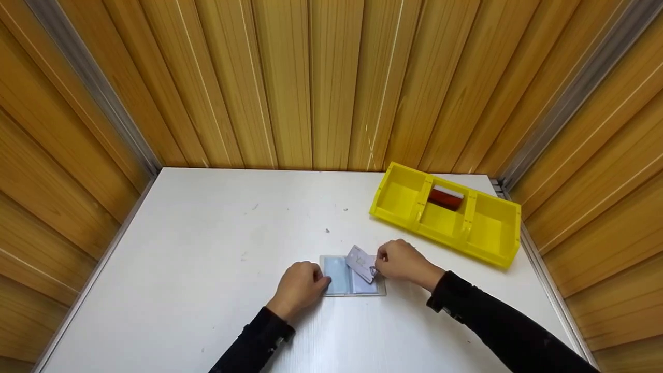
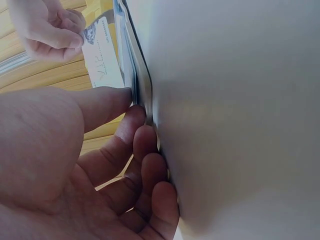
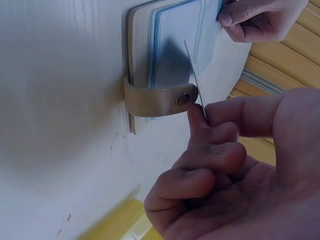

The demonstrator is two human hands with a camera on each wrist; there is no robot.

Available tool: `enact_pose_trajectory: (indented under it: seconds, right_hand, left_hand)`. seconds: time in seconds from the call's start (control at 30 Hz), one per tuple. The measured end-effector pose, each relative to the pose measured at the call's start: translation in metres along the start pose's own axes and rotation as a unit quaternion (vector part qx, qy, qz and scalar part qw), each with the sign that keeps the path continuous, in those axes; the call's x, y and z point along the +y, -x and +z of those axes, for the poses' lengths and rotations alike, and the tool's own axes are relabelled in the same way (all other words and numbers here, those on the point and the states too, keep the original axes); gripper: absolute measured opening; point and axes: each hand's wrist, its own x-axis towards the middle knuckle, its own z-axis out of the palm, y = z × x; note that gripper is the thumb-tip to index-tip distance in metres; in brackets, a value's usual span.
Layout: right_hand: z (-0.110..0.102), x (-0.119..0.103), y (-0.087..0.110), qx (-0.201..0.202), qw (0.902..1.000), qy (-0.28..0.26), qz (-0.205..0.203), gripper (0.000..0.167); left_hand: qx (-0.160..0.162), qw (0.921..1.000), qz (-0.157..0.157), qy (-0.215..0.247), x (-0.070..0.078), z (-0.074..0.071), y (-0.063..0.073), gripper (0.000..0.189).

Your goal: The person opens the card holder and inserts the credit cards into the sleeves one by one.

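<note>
An open card holder point(image 1: 337, 275) with clear bluish sleeves lies on the white table. My left hand point(image 1: 299, 286) pinches its left edge, thumb on top of the sleeves point(image 2: 131, 75) and index finger beneath. Between thumb and index finger, my right hand point(image 1: 406, 263) grips one end of a pale VIP card point(image 1: 361, 264). The card is tilted above the right-hand sleeves; in the right wrist view it appears edge-on. A beige strap with a round snap point(image 3: 155, 102) stands up from the holder's right side, close to the right fingertips.
A yellow tray point(image 1: 469, 239) with three compartments stands at the back right, beyond the right hand. Its middle compartment holds a dark red object with a white edge point(image 1: 446, 197). Wood-patterned walls point(image 1: 331, 83) enclose the table point(image 1: 217, 233) at the back and sides.
</note>
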Motion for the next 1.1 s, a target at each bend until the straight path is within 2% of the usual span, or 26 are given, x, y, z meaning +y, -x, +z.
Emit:
enact_pose_trajectory:
  seconds: [0.27, 0.63, 0.93, 1.1]
  right_hand:
    - [0.0024, -0.0025, 0.0021, 0.0, 0.9992, 0.011, 0.039, 0.02]
    - [0.0037, -0.0086, 0.0027, -0.005, 0.9984, 0.027, 0.05, 0.021]
    - [0.0089, -0.0083, 0.0038, -0.004, 0.9996, 0.02, 0.02, 0.023]
    - [0.0106, -0.0083, 0.0021, -0.014, 0.9996, 0.015, 0.021, 0.024]
  left_hand:
    - [0.0, 1.0, -0.002, 0.003, 0.0006, -0.0004, -0.0003, 0.031]
    - [-0.001, 1.0, -0.004, 0.003, 0.0019, -0.0013, 0.0001, 0.031]
    - [0.0, 1.0, 0.002, 0.001, 0.0023, -0.0012, 0.0, 0.029]
    - [0.004, 1.0, 0.003, -0.005, 0.0027, -0.0014, 0.0, 0.029]
